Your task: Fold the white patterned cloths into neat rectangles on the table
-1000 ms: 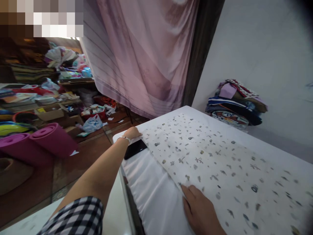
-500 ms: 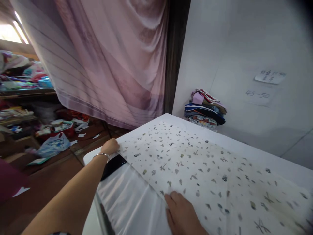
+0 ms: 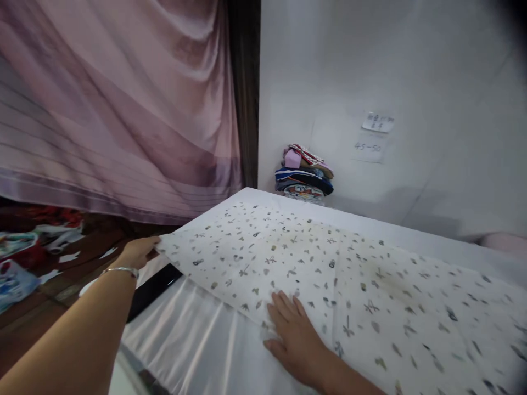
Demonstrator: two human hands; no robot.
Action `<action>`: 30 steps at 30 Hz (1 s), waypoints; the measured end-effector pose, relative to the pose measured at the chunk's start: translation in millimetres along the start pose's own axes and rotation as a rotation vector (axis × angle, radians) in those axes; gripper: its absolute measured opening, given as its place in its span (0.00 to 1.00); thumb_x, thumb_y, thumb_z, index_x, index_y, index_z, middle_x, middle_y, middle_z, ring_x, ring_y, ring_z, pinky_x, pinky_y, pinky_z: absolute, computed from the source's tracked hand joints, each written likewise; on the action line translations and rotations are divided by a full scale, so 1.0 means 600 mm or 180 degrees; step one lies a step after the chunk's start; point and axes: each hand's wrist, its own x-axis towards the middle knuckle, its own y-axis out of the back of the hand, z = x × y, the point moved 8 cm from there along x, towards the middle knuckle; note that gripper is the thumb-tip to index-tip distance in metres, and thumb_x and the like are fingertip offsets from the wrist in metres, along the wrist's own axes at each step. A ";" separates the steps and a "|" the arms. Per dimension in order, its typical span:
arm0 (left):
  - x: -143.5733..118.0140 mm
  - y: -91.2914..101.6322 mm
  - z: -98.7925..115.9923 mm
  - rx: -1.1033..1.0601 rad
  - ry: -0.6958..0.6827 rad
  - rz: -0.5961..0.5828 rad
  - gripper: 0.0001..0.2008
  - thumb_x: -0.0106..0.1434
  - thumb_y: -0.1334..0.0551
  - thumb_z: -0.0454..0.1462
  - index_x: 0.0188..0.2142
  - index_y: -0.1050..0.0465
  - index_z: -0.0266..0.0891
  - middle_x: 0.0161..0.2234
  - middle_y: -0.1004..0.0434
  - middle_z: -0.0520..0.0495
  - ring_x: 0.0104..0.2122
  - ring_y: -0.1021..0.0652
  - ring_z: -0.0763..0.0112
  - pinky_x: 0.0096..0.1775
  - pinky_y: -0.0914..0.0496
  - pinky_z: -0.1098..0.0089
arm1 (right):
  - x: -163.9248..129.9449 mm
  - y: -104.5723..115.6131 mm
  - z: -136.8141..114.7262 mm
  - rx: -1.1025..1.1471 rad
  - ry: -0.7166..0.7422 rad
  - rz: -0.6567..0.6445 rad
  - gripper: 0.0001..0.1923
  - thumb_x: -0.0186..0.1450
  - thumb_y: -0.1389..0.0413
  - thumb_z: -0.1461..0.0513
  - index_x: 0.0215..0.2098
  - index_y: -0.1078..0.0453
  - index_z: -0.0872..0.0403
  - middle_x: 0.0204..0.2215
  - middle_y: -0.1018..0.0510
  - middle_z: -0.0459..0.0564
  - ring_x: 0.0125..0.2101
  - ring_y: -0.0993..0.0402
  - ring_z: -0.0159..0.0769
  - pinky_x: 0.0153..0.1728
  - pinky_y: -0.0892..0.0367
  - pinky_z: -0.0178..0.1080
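A white cloth with small grey and olive printed motifs [image 3: 304, 258] lies spread over the table. My left hand [image 3: 140, 250], a silver bangle on its wrist, pinches the cloth's near left corner at the table's left side. Flat on the cloth near its front edge rests my right hand [image 3: 294, 334], fingers spread and holding nothing. Below the printed cloth's edge, a plain white cloth [image 3: 197, 340] with soft creases shows. A black flat object, perhaps a phone [image 3: 154, 291], lies on it beside my left forearm.
Folded fabrics [image 3: 304, 173] are stacked beyond the table's far edge against the white wall. Handwritten paper notes [image 3: 373, 137] hang there. A pink curtain [image 3: 135, 109] drapes at the left. Bags and paper scraps [image 3: 20, 274] lie on the floor.
The view has turned right, so things sit further left. My right hand has gone from gripping the printed cloth's front edge to lying flat with fingers spread. My left hand still holds the corner.
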 end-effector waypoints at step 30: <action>-0.823 -0.539 0.397 0.0313 -0.4027 -0.2561 0.11 0.56 0.43 0.29 0.40 0.34 0.37 0.37 0.27 0.45 0.40 0.29 0.63 0.41 0.34 0.64 | -0.315 0.077 0.283 0.5601 -0.1138 0.2678 0.10 0.62 0.45 0.56 0.35 0.32 0.56 0.26 0.24 0.46 0.24 0.28 0.30 0.24 0.31 0.32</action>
